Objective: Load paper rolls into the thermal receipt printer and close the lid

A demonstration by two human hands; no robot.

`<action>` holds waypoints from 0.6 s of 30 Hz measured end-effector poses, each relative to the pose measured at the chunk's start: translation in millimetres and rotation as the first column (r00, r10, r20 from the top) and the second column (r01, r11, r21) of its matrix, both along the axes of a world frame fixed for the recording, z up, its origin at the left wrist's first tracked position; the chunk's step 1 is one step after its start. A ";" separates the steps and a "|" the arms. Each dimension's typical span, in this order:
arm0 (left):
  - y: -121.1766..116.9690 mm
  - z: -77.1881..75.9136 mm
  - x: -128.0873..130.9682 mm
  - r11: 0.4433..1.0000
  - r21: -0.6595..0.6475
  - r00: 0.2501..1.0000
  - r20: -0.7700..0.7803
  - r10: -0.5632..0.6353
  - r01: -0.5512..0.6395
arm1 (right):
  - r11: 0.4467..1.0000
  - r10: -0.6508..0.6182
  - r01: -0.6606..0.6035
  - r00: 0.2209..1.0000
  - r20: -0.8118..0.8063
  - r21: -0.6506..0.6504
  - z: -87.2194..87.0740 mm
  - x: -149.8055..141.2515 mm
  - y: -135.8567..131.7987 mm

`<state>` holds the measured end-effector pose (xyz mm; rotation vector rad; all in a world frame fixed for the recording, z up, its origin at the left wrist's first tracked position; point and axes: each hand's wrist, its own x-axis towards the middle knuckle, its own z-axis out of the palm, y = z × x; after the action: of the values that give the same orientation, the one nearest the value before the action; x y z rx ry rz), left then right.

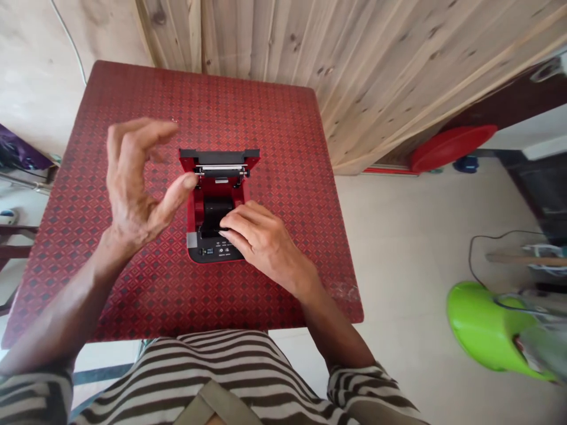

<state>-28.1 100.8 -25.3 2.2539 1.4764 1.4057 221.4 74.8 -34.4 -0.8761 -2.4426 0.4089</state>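
A small red and black printer (191, 219), which looks like a receipt or label printer, sits on the table with its lid (219, 158) raised. Inside are a metal bar, a black roller (221, 173) and a dark compartment (217, 206). My left hand (137, 177) is raised at the printer's left, fingers curved and thumb spread away from them; the thumb tip is by the lid's left hinge side. My right hand (266, 236) reaches in from the right, thumb and fingers pinched together at the compartment's front edge, above the button panel (221, 251). Whatever lies between those fingertips is hidden.
The table (283, 124) has a red patterned cover and stands against a wooden plank wall (274, 41). On the floor to the right is a bright green plastic object (478, 324) with cables near it. A red round object (456, 147) leans by the wall.
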 end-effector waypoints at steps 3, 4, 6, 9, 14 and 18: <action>27.0 5.5 9.9 0.994 -0.029 0.991 -0.085 -0.106 0.104 | 1.000 -0.018 0.017 0.999 0.044 0.015 0.4 2.0 -2.4; 30.1 5.4 12.2 0.986 -0.101 0.987 -0.076 -0.139 0.131 | 1.000 -0.015 0.014 0.998 0.054 0.020 1.2 2.7 -3.0; 27.6 4.1 14.6 0.961 -0.220 0.982 -0.047 -0.185 0.170 | 0.999 -0.001 -0.002 0.997 0.079 0.038 3.6 4.2 -4.9; 9.8 2.2 14.0 0.935 -0.262 0.965 -0.044 -0.260 0.240 | 0.995 0.013 -0.026 0.991 0.130 0.093 7.2 7.0 -10.8; -19.5 -9.3 7.8 0.892 -0.255 0.911 -0.081 -0.405 0.374 | 0.959 -0.032 -0.020 0.984 0.176 0.282 8.0 11.3 -25.2; -29.1 -26.0 3.2 0.881 -0.203 0.875 -0.152 -0.460 0.428 | 0.944 -0.046 -0.013 0.984 0.172 0.328 6.0 12.3 -31.6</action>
<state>-24.9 71.7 -51.3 2.4666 0.9672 0.9143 233.6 43.1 -28.4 -0.8144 -2.5603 -0.0901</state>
